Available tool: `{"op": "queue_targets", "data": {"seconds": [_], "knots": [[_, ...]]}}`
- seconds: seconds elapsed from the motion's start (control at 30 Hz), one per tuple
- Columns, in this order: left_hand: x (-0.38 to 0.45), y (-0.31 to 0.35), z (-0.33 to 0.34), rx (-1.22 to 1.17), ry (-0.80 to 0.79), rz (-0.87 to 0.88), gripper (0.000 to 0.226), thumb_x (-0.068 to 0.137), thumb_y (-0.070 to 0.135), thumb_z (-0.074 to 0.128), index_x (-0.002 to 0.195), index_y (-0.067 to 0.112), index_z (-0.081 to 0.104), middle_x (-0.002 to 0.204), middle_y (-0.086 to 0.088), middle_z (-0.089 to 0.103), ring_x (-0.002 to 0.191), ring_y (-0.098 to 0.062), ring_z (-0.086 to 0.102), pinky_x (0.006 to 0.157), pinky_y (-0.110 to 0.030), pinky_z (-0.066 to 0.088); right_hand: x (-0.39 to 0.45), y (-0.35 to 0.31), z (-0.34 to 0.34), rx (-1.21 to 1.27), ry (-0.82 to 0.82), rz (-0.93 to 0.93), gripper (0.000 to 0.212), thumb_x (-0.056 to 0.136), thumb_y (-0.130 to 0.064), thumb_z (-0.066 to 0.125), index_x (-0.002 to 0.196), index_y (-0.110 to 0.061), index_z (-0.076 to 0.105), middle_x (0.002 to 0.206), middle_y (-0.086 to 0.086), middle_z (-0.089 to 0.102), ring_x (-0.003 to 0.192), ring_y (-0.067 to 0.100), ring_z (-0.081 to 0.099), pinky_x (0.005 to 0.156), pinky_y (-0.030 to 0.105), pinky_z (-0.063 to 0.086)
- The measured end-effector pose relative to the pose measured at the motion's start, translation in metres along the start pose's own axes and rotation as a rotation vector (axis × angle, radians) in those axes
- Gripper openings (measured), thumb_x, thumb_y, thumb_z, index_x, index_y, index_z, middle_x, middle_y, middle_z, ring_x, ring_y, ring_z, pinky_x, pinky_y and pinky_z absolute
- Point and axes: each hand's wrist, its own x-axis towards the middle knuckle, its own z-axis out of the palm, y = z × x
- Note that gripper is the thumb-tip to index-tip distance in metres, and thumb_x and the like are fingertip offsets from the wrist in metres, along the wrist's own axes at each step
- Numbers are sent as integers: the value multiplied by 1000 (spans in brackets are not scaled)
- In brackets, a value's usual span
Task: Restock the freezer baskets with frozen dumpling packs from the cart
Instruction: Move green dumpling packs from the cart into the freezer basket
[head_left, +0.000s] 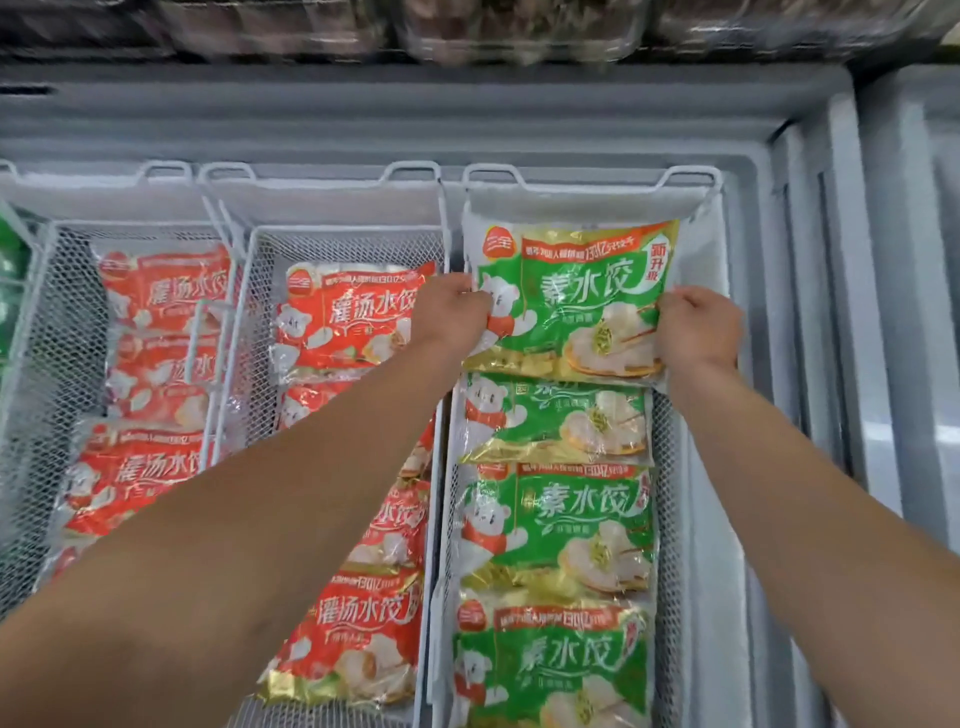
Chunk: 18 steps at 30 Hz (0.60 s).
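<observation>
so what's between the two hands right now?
In the head view, only the green pack spans from the left hand to the right hand; each grips one side edge.

Both bare forearms are stretched forward and slightly inward from the lower corners of the view, the left one crossing from the lower left, the right one from the lower right. The left hand (451, 312) is seen from the back, its fingers curled round the left edge of a green dumpling pack (576, 296). The right hand (698, 325) is likewise turned knuckles-up, its fingers curled over the pack's right edge. Both wrists are held nearly level, well apart.
</observation>
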Motion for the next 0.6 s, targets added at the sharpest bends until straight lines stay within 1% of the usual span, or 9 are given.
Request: {"op": "queue_targets", "data": {"seconds": [0.03, 0.07, 0.1, 0.13, 0.17, 0.2, 0.27, 0.43, 0.6], "knots": [[10, 2, 5, -1, -33, -3, 13, 86, 4, 62, 85, 15, 69, 104, -16, 73, 101, -34, 69, 91, -47, 56, 9, -2, 5, -6, -4, -3, 26, 91, -11, 46, 93, 3, 68, 77, 12, 59, 73, 19, 50, 65, 35, 44], [20, 2, 9, 12, -76, -5, 12, 85, 6, 63, 90, 16, 69, 107, -14, 73, 102, -32, 69, 93, -49, 55, 17, -4, 9, -16, -19, 3, 26, 91, -15, 48, 97, -2, 70, 82, 10, 63, 78, 18, 52, 69, 37, 47], [28, 0, 14, 34, -122, 5, 21, 83, 9, 65, 102, 15, 69, 113, -10, 72, 106, -29, 68, 96, -49, 54, 22, -5, 13, -26, -48, 14, 26, 90, -20, 51, 104, -10, 70, 90, 4, 65, 85, 17, 55, 76, 36, 48], [32, -2, 15, 66, -152, 21, 40, 79, 14, 69, 118, 15, 66, 123, -6, 69, 114, -26, 65, 101, -48, 51, 24, -5, 16, -40, -80, 28, 30, 90, -24, 54, 116, -18, 68, 103, -3, 65, 94, 16, 56, 85, 34, 49], [34, -5, 15, 85, -160, 32, 59, 75, 19, 72, 133, 16, 60, 134, -4, 63, 124, -24, 59, 107, -48, 47, 24, -5, 17, -57, -111, 37, 37, 89, -26, 56, 126, -22, 62, 115, -7, 63, 103, 15, 56, 94, 34, 47], [31, -6, 14, 90, -169, 43, 71, 75, 21, 75, 142, 16, 52, 144, -3, 56, 132, -24, 53, 112, -47, 42, 22, -6, 17, -71, -136, 41, 43, 90, -26, 58, 133, -23, 57, 125, -7, 60, 110, 15, 54, 100, 35, 45], [14, -9, 9, 103, -176, 26, 70, 87, 15, 71, 150, 12, 41, 155, -5, 43, 142, -23, 42, 117, -43, 34, 10, -2, 14, -87, -179, 41, 47, 92, -26, 58, 138, -21, 53, 136, -4, 56, 119, 16, 52, 106, 35, 41], [-36, -26, -18, 229, -181, 94, 59, 97, 15, 60, 151, 11, 39, 154, -9, 43, 141, -25, 41, 115, -37, 33, -49, 4, 1, -108, -238, -3, 43, 92, -26, 59, 135, -18, 55, 139, 1, 55, 124, 21, 52, 106, 35, 41], [-109, -45, -54, 284, -213, 185, 52, 96, 18, 61, 146, 8, 47, 146, -8, 53, 134, -25, 50, 107, -32, 39, -140, 8, -25, -197, -274, -130, 44, 94, -28, 57, 137, -17, 54, 137, 0, 55, 105, 17, 55, 92, 28, 40]]}}
